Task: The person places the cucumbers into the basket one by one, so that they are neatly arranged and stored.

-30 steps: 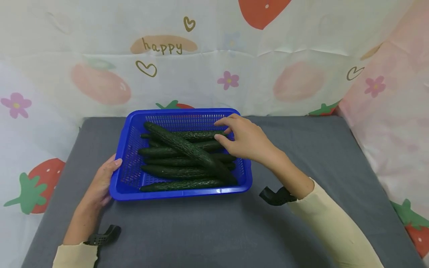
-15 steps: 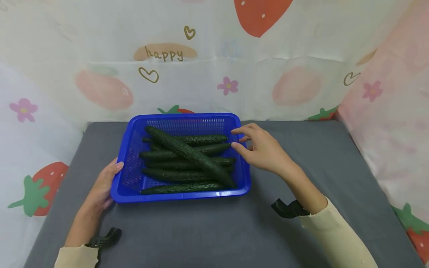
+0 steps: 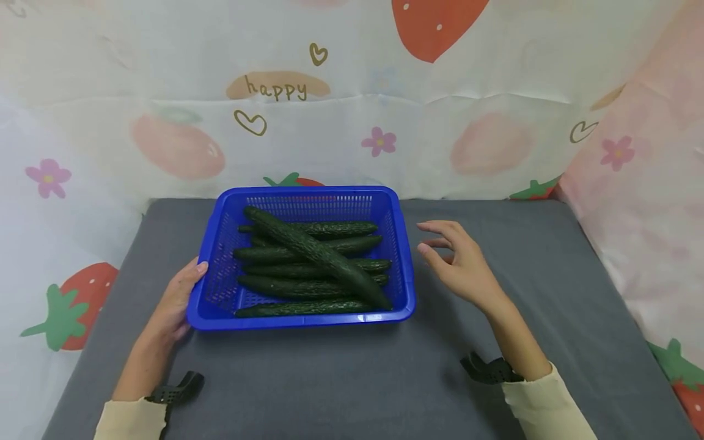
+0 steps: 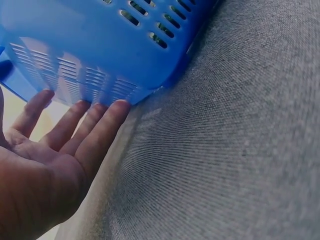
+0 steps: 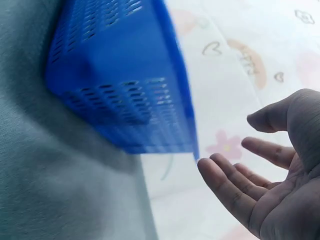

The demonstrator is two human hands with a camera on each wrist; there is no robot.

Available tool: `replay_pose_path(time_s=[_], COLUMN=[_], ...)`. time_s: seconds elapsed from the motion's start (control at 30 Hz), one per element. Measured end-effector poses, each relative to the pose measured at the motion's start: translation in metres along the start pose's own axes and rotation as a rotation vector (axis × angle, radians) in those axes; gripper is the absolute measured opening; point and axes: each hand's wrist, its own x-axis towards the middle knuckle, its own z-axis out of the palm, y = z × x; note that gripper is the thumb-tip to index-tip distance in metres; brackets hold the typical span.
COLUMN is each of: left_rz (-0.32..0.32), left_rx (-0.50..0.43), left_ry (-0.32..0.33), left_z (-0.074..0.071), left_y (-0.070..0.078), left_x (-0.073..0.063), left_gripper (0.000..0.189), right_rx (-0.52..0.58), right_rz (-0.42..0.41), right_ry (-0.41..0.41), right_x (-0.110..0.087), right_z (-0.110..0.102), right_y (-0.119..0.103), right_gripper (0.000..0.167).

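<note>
A blue plastic basket [image 3: 302, 321] with slotted walls stands on the grey cloth. Several dark green cucumbers lie in it, mostly side by side, and one cucumber [image 3: 316, 247] slants across the top of the others. My left hand [image 3: 175, 299] holds the basket's left end, its thumb over the rim. In the left wrist view the fingertips [image 4: 120, 106] touch the slotted outer wall. To the right of the basket, my right hand [image 3: 462, 263] hovers apart from it, fingers loosely bent and nothing in them. The right wrist view shows the gap between that hand and the basket wall [image 5: 135, 55].
Grey cloth [image 3: 330, 385] covers the table. Behind it hangs a white curtain [image 3: 418, 165] printed with strawberries, flowers and hearts, which also runs down both sides. A black wrist mount [image 3: 489, 370] sits on the right forearm, and another mount [image 3: 178, 390] on the left.
My right hand has moved from above the basket's right end out to the right and toward me, away from the cucumbers. The left hand keeps its hold; the basket looks unmoved.
</note>
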Motion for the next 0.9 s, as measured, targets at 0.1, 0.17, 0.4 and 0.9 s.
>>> replay_pose_path(time_s=[0.1, 0.17, 0.4, 0.9], left_rz=[0.003, 0.002, -0.001, 0.082], left_rx=[-0.001, 0.022, 0.061, 0.257], left_ry=[0.006, 0.012, 0.008, 0.115], left_z=[0.001, 0.0, 0.0, 0.002], left_y=[0.0, 0.001, 0.005, 0.018], left_x=[-0.001, -0.001, -0.003, -0.007], left_gripper=[0.039, 0.046, 0.062, 0.058], right_rx=[0.019, 0.005, -0.003, -0.203], right_rz=[0.006, 0.008, -0.011, -0.091], right_ry=[0.008, 0.005, 0.005, 0.154], right_x=[-0.005, -0.007, -0.012, -0.014], right_z=[0.0, 0.001, -0.002, -0.016], right_y=[0.008, 0.012, 0.018, 0.054], right_gripper=[0.04, 0.041, 0.041, 0.039])
